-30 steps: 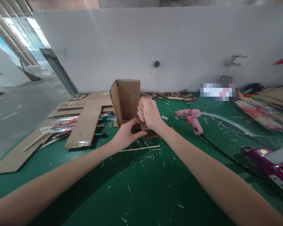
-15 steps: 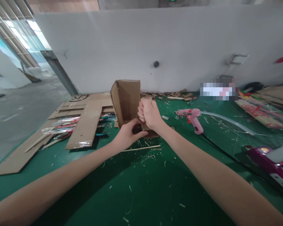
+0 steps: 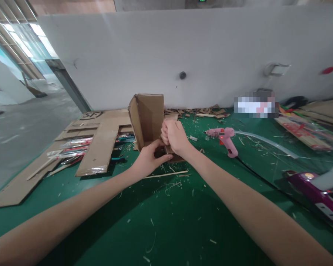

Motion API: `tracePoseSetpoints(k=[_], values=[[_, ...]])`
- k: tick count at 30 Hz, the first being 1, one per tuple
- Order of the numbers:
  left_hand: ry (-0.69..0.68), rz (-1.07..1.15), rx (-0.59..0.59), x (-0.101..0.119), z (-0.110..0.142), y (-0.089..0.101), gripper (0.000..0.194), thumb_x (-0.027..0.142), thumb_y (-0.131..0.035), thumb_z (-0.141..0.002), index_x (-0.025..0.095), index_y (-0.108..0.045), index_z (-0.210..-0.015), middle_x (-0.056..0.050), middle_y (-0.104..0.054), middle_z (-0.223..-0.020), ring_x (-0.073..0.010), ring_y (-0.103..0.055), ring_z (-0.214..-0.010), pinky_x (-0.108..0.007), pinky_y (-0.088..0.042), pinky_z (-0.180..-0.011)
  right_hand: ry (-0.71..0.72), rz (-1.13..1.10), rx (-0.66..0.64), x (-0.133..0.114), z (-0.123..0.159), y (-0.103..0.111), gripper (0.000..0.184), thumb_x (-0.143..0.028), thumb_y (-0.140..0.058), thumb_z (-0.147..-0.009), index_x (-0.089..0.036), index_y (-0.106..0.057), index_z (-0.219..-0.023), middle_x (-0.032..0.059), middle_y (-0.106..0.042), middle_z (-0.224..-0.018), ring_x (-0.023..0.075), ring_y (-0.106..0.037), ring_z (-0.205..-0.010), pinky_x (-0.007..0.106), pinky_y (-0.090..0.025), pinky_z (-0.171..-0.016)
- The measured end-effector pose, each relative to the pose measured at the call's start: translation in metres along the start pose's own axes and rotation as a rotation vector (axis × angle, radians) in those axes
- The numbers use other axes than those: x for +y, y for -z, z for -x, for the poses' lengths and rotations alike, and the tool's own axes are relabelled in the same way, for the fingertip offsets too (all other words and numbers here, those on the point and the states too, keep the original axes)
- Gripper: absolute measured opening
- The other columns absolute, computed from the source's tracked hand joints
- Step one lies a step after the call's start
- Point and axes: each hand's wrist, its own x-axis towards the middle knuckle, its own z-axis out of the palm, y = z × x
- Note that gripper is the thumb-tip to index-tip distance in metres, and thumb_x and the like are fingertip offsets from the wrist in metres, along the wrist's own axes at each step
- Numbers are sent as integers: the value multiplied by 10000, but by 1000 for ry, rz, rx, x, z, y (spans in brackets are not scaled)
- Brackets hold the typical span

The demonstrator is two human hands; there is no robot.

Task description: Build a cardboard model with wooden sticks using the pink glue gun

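An open cardboard structure (image 3: 150,114) stands on the green tabletop, with a tall back panel and a side panel on its left. My left hand (image 3: 148,159) curves its thumb and fingers around the front of its base, steadying the cardboard there. Just right of it my right hand (image 3: 176,136) is closed in a fist over the base's right part. Whatever the fist grips is hidden by the fingers. Beneath both hands a small cardboard edge (image 3: 177,159) shows. A thin wooden stick (image 3: 168,174) lies in front of the base.
A pink glue gun (image 3: 224,138) with a lit red light lies to the right, its cord running toward a purple device (image 3: 316,192). Cut cardboard sheets (image 3: 98,147) and packaged tools (image 3: 72,146) lie at left. Cardboard scraps (image 3: 208,112) line the white wall (image 3: 127,55).
My right fist has come down slightly toward the base. The left hand keeps its place on the cardboard. The view has shifted a little.
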Motion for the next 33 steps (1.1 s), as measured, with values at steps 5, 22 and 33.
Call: tracePoseSetpoints(k=[5, 22, 33], values=[[-1, -15, -13, -2, -1, 2, 398, 435, -648, -844, 175, -564, -1133, -94, -706, -1040, -246, -679, -946, -405, -555, -839, 17, 149, -100, -8, 4, 8, 395, -227, -357, -923, -215, -356, -528, -68, -314, -413, 72, -289, -384, 209, -260, -404], [6, 127, -49, -4, -2, 0, 474, 375, -678, -834, 185, -492, -1226, -113, -679, -1181, -250, -665, -1089, -430, -533, -959, 5, 791, -281, -23, 2, 28, 299, -153, -344, -875, -180, -548, -658, 47, -605, -772, 165, -535, -766, 290, -410, -701], [5, 38, -93, -4, -6, 5, 656, 245, -764, -726, 196, -430, -1288, -134, -651, -1253, -282, -624, -1180, -463, -513, -1005, 47, 863, -366, -19, 7, 34, 254, -159, -343, -918, -196, -594, -900, 75, -640, -1027, 205, -565, -1001, 348, -417, -905]])
